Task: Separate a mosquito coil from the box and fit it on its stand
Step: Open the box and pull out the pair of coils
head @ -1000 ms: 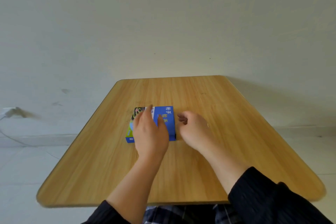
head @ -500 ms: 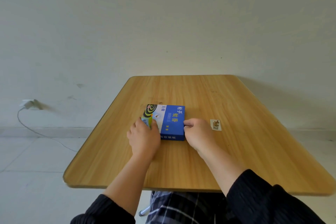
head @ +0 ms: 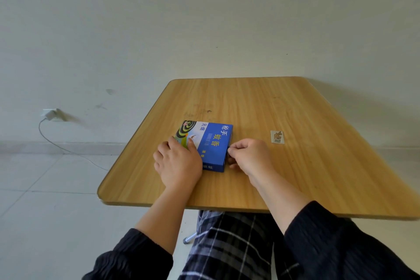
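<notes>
A flat blue mosquito coil box [head: 211, 143] with a green-black spiral picture lies closed on the wooden table [head: 295, 166]. My left hand [head: 178, 163] rests flat on the box's left near part, thumb on the lid, pressing it down. My right hand [head: 250, 157] is at the box's right end, fingertips pinched on the end flap edge. No coil or stand shows outside the box.
A small flat metal-looking piece in a clear wrapper [head: 277, 137] lies on the table to the right of the box. A wall socket with a cable [head: 51, 114] is at the left by the floor. My checked trousers [head: 227, 245] show under the table edge.
The view has swung left, so the table sits further right in frame. My left hand slid back to the box's left near part; my right hand stays at the right end.
</notes>
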